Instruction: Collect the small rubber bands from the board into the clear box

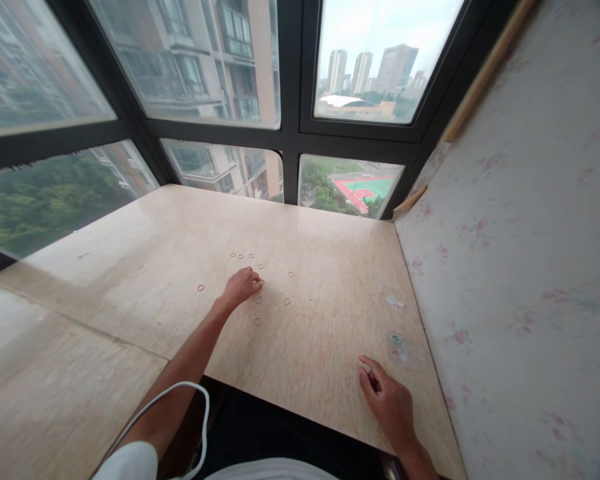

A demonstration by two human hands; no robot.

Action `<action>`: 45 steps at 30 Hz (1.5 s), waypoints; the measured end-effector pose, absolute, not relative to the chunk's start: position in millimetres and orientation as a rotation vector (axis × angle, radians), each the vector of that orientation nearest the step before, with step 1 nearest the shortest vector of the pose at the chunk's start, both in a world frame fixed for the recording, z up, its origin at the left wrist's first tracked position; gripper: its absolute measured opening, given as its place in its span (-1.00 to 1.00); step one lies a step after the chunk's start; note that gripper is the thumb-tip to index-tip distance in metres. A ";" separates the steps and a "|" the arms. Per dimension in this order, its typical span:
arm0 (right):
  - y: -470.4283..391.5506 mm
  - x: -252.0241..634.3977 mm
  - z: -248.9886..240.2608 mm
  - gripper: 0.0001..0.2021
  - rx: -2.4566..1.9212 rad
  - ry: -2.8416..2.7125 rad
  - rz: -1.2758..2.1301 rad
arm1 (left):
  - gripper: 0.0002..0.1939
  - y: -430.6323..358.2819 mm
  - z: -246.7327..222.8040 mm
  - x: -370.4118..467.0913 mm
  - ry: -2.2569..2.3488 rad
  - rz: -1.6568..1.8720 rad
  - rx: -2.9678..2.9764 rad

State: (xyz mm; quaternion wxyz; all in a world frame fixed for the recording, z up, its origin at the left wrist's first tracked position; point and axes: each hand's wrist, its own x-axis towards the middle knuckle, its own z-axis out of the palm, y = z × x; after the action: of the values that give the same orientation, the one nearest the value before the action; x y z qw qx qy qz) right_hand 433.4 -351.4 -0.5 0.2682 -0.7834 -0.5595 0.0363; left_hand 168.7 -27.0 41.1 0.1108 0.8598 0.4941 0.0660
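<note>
Several small thin rings lie spread over the pale wooden board, among them one ring (261, 266) just beyond my left hand (243, 285). The fingers of that hand are pinched together low over the board, with the edge of a small ring (262, 282) showing at their tips. A reddish ring (201, 288) lies apart to the left. Two more rings are to the right, the nearer one (287, 301) and the farther one (291, 274). My right hand (389, 403) rests near the front edge, thumb and forefinger a little apart, the other fingers curled, nothing visible between them.
Near the right wall (520, 267) lie a clear plastic bag with a small green mark (396, 339) and another clear piece of plastic (394, 301). Dark-framed windows close off the far side. A white cable (206, 407) loops by my left forearm.
</note>
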 end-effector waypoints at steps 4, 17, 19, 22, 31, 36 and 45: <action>-351.3 433.1 -1.8 -0.56 -2.129 -1.493 0.102 | -0.80 -26.2 38.2 170.2 1.388 0.229 2.565; -350.0 435.5 -3.1 -0.62 -2.091 -1.447 0.207 | -0.85 -35.2 32.5 176.9 1.301 0.343 2.498; -349.6 435.6 -1.4 -0.62 -2.083 -1.431 0.225 | -0.84 -43.5 39.4 183.0 1.221 0.464 2.308; -349.2 435.6 1.1 -0.63 -2.070 -1.416 0.255 | -0.77 -63.0 58.0 198.6 0.961 0.663 1.816; -348.5 435.5 3.0 -0.69 -2.042 -1.333 0.317 | -0.70 -129.5 85.6 274.9 0.517 0.677 1.242; -346.4 435.1 7.0 -0.72 -1.995 -1.263 0.332 | -0.75 -158.4 76.1 325.0 0.476 0.528 1.408; -347.7 434.8 8.5 -0.76 -2.001 -1.289 0.347 | -0.86 -202.3 72.5 389.0 0.202 0.339 2.451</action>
State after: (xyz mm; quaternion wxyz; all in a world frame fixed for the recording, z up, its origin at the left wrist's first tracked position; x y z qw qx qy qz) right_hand 434.8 -347.7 8.5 0.3598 -0.7761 -0.5000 0.1347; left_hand 389.0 -202.3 72.5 0.3237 0.9341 0.0768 0.1293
